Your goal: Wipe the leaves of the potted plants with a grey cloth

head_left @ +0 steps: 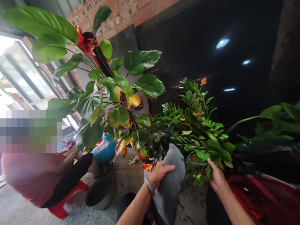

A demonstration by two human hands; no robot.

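My left hand (158,173) is closed on a grey cloth (171,184) that hangs down from its grip and reaches up against the low leaves. My right hand (217,177) reaches into a bushy plant with small glossy leaves (199,131), its fingers touching a leafy stem from below; the fingertips are partly hidden by leaves. A taller plant with large leaves (112,90), some of them yellow and brown, stands to the left with a red ribbon (83,42) near its top.
Another person in a red top (30,175) sits at the left on a red stool (65,203). A metal bowl (100,192) and a blue container (105,153) are on the floor. A dark glossy wall (222,62) stands behind; red plastic (262,190) lies at right.
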